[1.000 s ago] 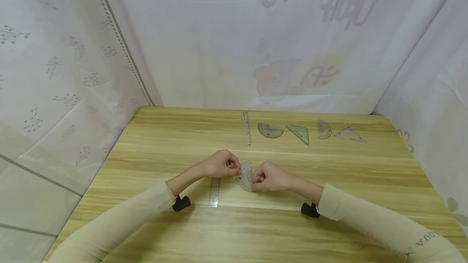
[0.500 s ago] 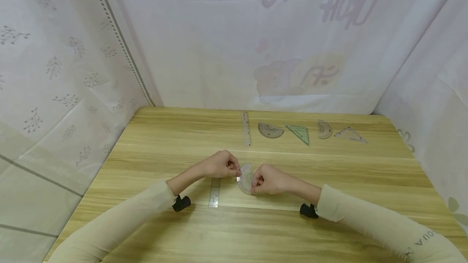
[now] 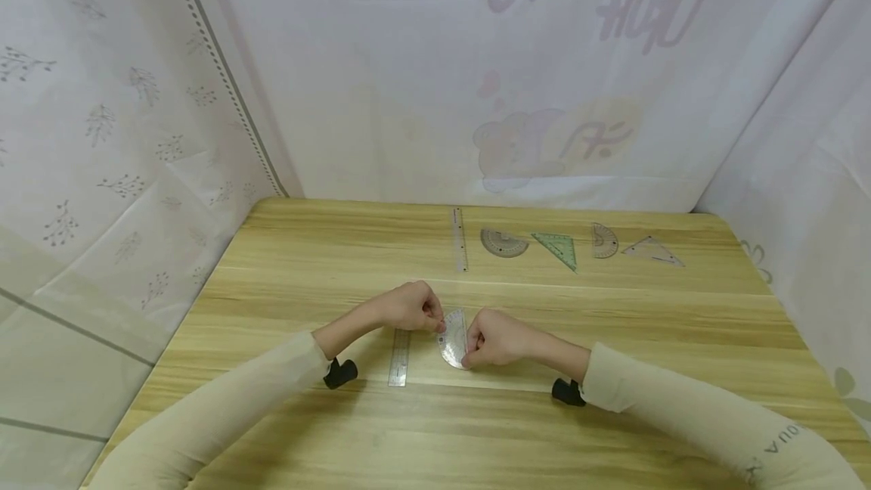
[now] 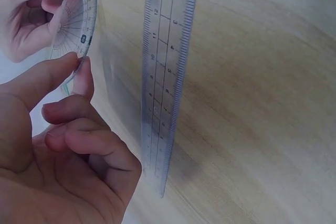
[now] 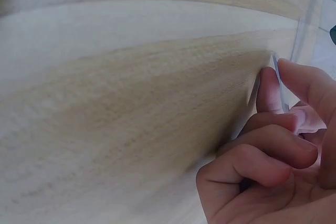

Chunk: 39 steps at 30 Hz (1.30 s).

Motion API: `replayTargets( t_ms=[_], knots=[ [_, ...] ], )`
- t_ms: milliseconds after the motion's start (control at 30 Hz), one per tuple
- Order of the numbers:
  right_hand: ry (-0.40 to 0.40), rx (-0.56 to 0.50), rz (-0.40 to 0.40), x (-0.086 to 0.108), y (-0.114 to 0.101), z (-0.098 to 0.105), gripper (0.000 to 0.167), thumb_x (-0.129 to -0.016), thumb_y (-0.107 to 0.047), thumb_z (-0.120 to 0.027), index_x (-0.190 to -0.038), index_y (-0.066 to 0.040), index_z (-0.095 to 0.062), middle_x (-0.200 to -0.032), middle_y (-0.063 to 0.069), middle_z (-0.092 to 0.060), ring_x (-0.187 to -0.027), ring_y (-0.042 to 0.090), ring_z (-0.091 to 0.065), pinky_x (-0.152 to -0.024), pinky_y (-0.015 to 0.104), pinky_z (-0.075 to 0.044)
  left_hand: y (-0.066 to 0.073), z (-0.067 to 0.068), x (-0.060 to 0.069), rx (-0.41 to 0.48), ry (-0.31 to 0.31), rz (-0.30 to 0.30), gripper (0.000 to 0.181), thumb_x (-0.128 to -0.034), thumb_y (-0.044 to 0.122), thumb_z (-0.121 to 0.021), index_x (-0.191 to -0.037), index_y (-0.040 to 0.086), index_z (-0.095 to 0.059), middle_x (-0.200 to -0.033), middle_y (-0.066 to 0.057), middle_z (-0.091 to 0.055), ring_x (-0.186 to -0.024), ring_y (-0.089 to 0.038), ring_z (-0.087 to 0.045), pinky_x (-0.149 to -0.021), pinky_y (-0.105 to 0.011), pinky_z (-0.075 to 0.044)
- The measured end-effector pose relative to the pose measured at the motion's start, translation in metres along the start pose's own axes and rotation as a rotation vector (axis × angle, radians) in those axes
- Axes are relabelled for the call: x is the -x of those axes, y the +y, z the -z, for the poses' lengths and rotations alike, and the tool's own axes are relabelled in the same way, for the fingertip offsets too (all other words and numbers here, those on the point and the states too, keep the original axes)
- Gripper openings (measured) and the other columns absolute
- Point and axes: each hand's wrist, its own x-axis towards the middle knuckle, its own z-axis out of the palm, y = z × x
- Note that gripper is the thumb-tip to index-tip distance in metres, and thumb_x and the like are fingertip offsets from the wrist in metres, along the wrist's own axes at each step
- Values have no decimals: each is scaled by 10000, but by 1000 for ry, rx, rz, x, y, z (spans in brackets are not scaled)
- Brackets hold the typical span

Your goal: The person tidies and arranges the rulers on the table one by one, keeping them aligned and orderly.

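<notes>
Between both hands is a clear protractor (image 3: 452,342), its straight edge facing right in the head view. My left hand (image 3: 412,307) pinches its curved rim between thumb and forefinger, the other fingers curled in, as the left wrist view shows. The right hand (image 3: 500,337) pinches the lower end of the straight edge. Seen from the right wrist, the protractor (image 5: 280,82) is nearly edge-on between thumb and forefinger. A clear ruler (image 3: 398,361) lies on the table just below the left hand, its upper end hidden under that hand; printed numbers show on this ruler (image 4: 165,66) in the left wrist view.
Along the back of the wooden table (image 3: 327,248) lie another clear ruler (image 3: 459,240), a grey protractor (image 3: 503,243), a green set square (image 3: 559,249), a second protractor (image 3: 603,241) and a clear set square (image 3: 652,249). Patterned cloth (image 3: 408,59) hangs behind.
The protractor has shifted slightly left and toward the person, and its tilt has changed so it now catches glare. The right hand has moved with it; the left hand has barely moved.
</notes>
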Motion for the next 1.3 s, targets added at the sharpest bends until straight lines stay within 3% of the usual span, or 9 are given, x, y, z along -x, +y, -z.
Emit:
replayTargets(
  t_ms=[1300],
  knots=[
    [-5, 59, -37, 0, -4, 1, 363, -824, -54, -818, -538, -121, -606, -467, -178, -407, -465, -17, -367, -451, 160, -254, 4, -1, -4, -59, -5, 29, 135, -921, 87, -759, -788, 77, -738, -619, 75, -532, -545, -56, -403, -528, -199, -324]
  ],
)
